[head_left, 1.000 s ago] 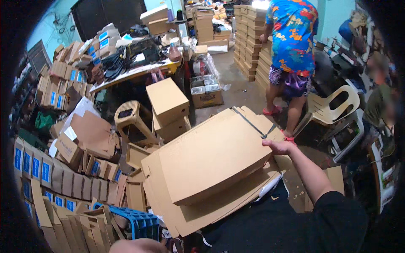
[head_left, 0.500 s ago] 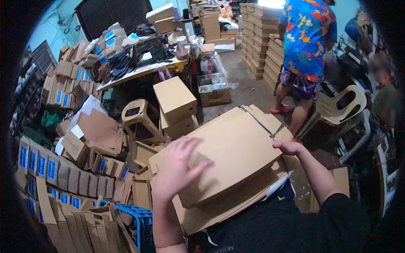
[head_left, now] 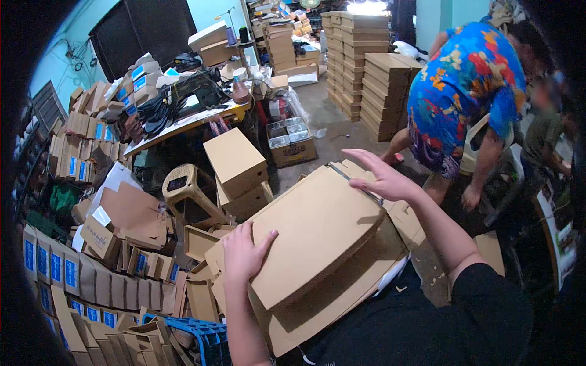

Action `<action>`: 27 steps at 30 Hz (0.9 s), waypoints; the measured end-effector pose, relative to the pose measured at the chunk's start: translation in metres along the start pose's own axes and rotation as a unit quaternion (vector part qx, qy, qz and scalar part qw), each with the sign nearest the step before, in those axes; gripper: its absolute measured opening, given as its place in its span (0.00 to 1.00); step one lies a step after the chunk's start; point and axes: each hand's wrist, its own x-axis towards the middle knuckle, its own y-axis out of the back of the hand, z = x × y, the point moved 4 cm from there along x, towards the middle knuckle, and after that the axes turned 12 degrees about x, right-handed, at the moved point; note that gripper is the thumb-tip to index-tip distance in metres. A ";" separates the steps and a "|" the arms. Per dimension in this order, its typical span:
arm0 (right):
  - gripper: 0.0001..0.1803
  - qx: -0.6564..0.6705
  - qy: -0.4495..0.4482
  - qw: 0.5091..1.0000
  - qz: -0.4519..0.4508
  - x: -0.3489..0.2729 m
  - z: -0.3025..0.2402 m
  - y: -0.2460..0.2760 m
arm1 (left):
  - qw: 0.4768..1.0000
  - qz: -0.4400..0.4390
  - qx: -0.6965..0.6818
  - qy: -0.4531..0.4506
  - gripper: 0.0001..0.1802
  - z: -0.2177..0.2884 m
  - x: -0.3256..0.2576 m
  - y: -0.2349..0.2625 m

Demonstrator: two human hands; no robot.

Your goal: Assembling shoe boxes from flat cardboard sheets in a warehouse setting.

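A brown cardboard box lies close in front of my body, its broad face turned up. Flat cardboard sheets are under it and stick out on the near side. At the box's left end, my left hand rests with thumb and fingers apart, touching the edge. My right hand is at the far right end, fingers stretched out and thumb apart; whether its palm touches the cardboard I cannot tell. A dark strap runs along that end, partly behind the right hand.
Beyond the box stand two stacked cartons and a plastic stool. A blue crate and folded cardboard are at lower left. At right a person in a bright patterned shirt bends over near a pale chair.
My left hand has come down onto the box's left end. My right hand has risen and moved left over the far end, fingers now stretched. The other person has bent down.
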 end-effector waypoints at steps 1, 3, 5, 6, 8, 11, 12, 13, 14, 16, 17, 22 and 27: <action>0.50 0.000 0.002 1.000 -0.001 0.008 -0.001 -0.009 | 0.999 -0.019 -0.018 0.018 0.38 -0.004 0.001 -0.003; 0.46 -0.091 0.069 0.993 -0.040 0.021 0.002 -0.033 | 0.998 -0.036 -0.035 0.035 0.38 -0.005 0.005 -0.004; 0.47 -0.149 0.044 0.986 -0.064 0.018 0.003 -0.056 | 0.996 -0.017 -0.079 0.023 0.31 0.001 0.005 0.002; 0.48 -0.206 0.026 0.976 -0.068 0.012 0.004 -0.068 | 0.996 -0.016 -0.079 0.024 0.31 -0.001 0.005 -0.001; 0.49 -0.250 -0.007 0.965 -0.081 0.010 0.006 -0.072 | 0.965 0.060 -0.253 0.042 0.23 -0.006 -0.002 -0.004; 0.50 -0.254 0.009 0.964 -0.073 0.008 0.012 -0.071 | 0.912 0.144 -0.372 0.099 0.16 -0.010 -0.011 0.003; 0.50 -0.256 0.006 0.964 -0.073 0.007 0.012 -0.070 | 0.870 0.120 -0.457 0.141 0.15 -0.006 -0.020 0.005; 0.50 -0.249 0.009 0.966 -0.072 0.007 0.008 -0.070 | 0.869 0.119 -0.458 0.141 0.15 -0.009 -0.023 0.001; 0.50 -0.243 0.011 0.967 -0.072 0.006 0.007 -0.070 | 0.851 0.200 -0.467 0.130 0.15 -0.019 -0.031 -0.002; 0.50 -0.244 0.007 0.967 -0.072 0.006 0.007 -0.070 | 0.833 0.332 -0.433 0.091 0.17 -0.035 -0.048 -0.013; 0.51 -0.243 0.007 0.967 -0.073 0.007 0.007 -0.071 | 0.832 0.333 -0.434 0.091 0.17 -0.044 -0.053 -0.029; 0.46 -0.175 0.027 0.984 -0.031 0.008 0.009 -0.069 | 0.737 0.301 -0.581 0.167 0.22 -0.066 -0.085 -0.072; 0.31 0.201 -0.031 0.970 0.136 0.008 0.063 -0.025 | 0.618 0.001 -0.751 0.235 0.29 -0.026 -0.088 -0.061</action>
